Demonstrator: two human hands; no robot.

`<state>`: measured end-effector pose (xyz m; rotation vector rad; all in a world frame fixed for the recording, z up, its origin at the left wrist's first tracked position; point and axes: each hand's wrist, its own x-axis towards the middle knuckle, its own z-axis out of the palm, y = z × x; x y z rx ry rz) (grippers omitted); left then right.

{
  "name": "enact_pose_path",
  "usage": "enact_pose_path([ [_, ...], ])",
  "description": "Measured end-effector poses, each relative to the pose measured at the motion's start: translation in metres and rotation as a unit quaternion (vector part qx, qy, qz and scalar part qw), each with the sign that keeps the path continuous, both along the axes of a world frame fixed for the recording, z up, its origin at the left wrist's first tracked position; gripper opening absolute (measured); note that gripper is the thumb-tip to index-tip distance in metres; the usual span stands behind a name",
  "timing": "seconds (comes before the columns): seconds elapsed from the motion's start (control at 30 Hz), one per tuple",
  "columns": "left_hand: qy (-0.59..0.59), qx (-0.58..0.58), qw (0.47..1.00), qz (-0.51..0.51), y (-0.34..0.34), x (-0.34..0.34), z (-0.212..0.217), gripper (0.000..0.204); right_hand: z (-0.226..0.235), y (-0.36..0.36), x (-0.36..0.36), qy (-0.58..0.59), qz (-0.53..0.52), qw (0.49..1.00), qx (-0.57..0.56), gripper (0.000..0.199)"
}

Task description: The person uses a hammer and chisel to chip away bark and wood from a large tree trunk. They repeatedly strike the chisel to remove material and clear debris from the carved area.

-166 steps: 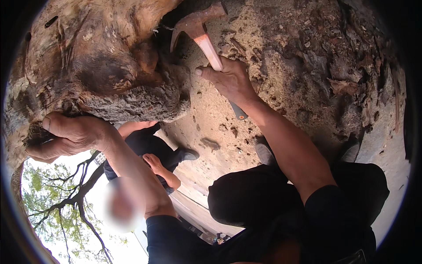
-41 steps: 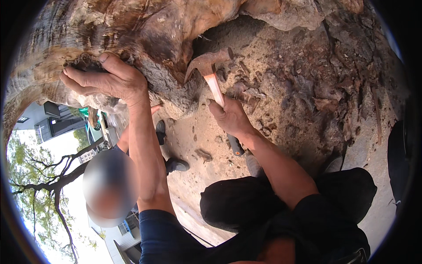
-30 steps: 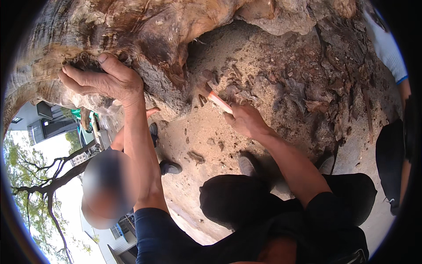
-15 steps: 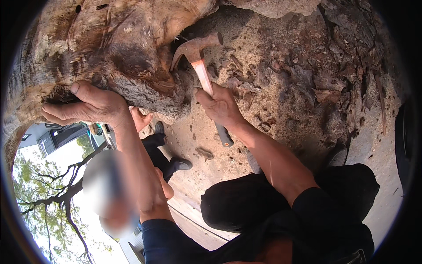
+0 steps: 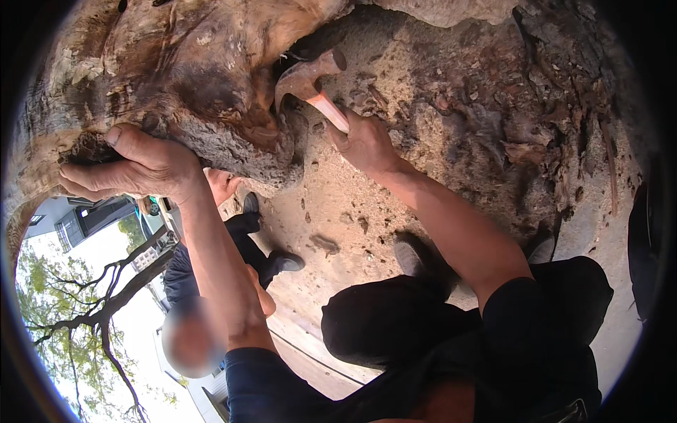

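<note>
Head view, right hand (image 5: pixel 363 141) fisted around hammer (image 5: pixel 310 81), head against stump's (image 5: pixel 197 84) edge, left hand (image 5: pixel 134 166) gripping bark lip.

My right hand (image 5: pixel 367 144) closes over the hammer (image 5: pixel 310 81) handle, so its lower length is hidden in my grip. The hammer's claw tips vanish into a dark gap in the wood mass (image 5: pixel 204 84). Fingertips of my left hand (image 5: pixel 134 166) are buried in a crumbly hollow. Below my left forearm, another person (image 5: pixel 194 331) is blurred. The wood runs off the top edge.
</note>
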<state>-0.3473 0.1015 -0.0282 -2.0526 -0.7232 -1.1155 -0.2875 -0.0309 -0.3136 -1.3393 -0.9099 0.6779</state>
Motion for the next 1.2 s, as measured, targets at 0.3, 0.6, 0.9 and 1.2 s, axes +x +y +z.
enact_pose_path([
  [0.3, -0.021, -0.035, 0.999, -0.02, -0.003, 0.003, 0.007, 0.091, -0.042, -0.064, -0.011, 0.334, 0.245, 0.908, -0.069, 0.03],
  [0.6, -0.032, -0.019, 0.999, 0.0, -0.004, -0.003, -0.001, 0.091, 0.054, -0.008, -0.002, 0.444, 0.121, 0.888, -0.025, 0.027],
  [0.9, 0.008, 0.001, 1.0, -0.007, 0.01, -0.014, 0.004, 0.089, 0.042, -0.002, 0.0, 0.446, 0.138, 0.885, 0.015, 0.032],
  [1.2, 0.009, 0.005, 0.998, -0.064, 0.012, -0.011, 0.003, 0.085, 0.046, -0.012, -0.018, 0.482, 0.112, 0.866, 0.067, 0.027],
])
